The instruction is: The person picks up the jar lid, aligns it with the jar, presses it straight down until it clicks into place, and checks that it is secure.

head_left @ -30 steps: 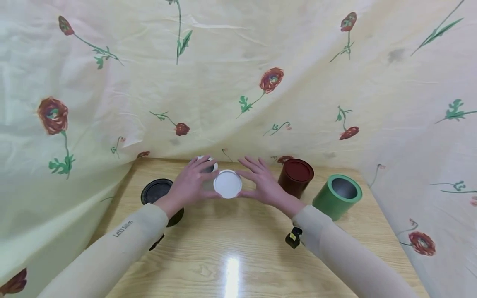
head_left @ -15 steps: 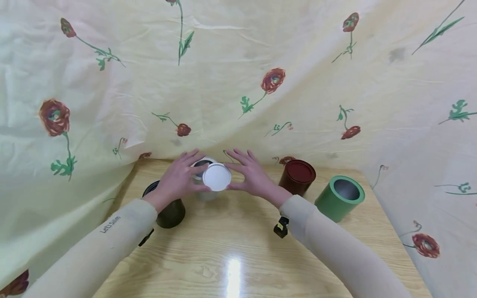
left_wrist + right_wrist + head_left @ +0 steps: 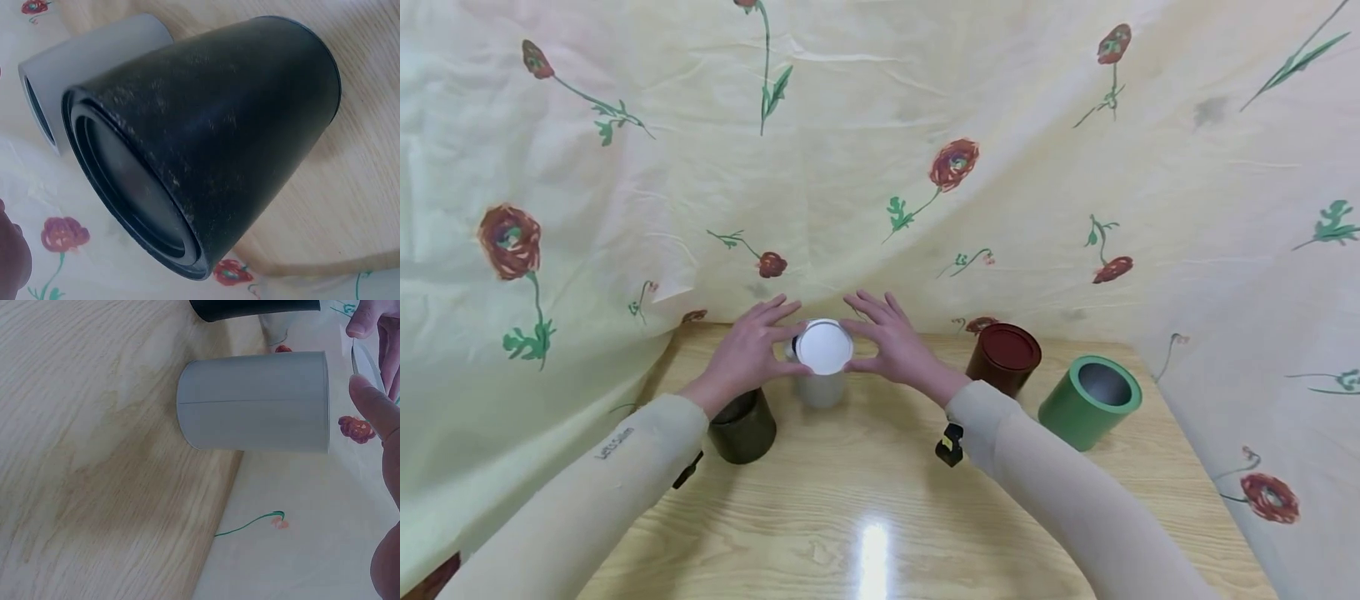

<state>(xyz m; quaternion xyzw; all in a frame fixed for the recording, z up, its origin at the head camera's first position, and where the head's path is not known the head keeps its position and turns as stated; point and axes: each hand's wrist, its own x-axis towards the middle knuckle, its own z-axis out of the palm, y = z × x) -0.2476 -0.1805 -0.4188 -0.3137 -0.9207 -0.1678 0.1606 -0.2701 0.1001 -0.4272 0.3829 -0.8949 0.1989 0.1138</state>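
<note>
A round white lid (image 3: 823, 347) is held level between my two hands. My left hand (image 3: 741, 354) pinches its left edge with thumb and forefinger. On the opposite edge, my right hand (image 3: 895, 342) does the same, its other fingers spread. Directly below stands a light grey can (image 3: 822, 392), upright on the table. In the right wrist view, a small gap separates the lid (image 3: 367, 365) from the rim of the grey can (image 3: 256, 403). Beneath my left wrist is a black can (image 3: 212, 137) with a lid set in its top, partly hidden in the head view.
To the right stand a dark red can (image 3: 1006, 358) with its lid on and an open green can (image 3: 1090, 402). A flowered cloth (image 3: 865, 192) hangs behind the wooden table (image 3: 820, 508) and along its sides.
Both hands have carried the white lid leftward and slightly away from me, from beside the grey can to over its open top. The cans have stayed in place.
</note>
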